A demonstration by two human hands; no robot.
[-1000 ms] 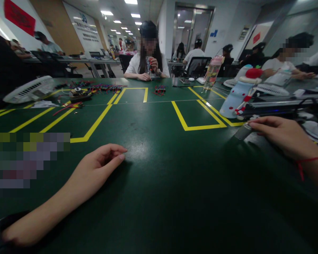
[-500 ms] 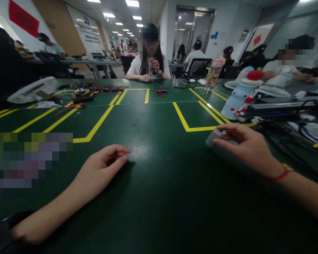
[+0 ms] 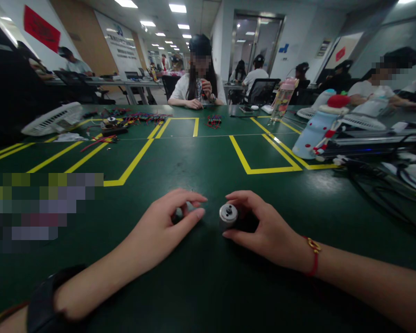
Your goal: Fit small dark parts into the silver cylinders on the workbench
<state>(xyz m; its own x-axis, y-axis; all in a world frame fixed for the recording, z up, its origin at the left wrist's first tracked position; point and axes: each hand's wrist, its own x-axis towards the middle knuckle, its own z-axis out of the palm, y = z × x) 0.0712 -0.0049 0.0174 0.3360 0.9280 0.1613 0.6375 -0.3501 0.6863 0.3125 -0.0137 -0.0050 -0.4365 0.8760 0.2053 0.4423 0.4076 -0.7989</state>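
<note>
Motor point(image 3: 228, 214), small, round and silver, sits low on the dark green worktop point(image 3: 208, 286) right in front of me, its flat end with the little shaft turned toward my face. My right hand point(image 3: 263, 229) wraps it from the right: the fingers point(image 3: 244, 198) curl over its top and the thumb lies along the worktop beneath it, so they are closed around its body. A red cord bracelet point(image 3: 314, 256) circles that wrist. My left hand point(image 3: 162, 222) rests just beside the motor, not touching it, with its fingers bent toward the thumb in a loose pinch; something small and dark sits inside that curl, but I cannot tell whether I am gripping it. A dark band shows on my left wrist.

Yellow tape lines point(image 3: 263, 157) mark boxes farther up the worktop. A white fan point(image 3: 53, 119) lies at the far left beside bundles of coloured wires point(image 3: 143, 118), and a pale blue bottle point(image 3: 314, 132) with a red cap leans at the right. Another person point(image 3: 199, 83) sits across from me.
</note>
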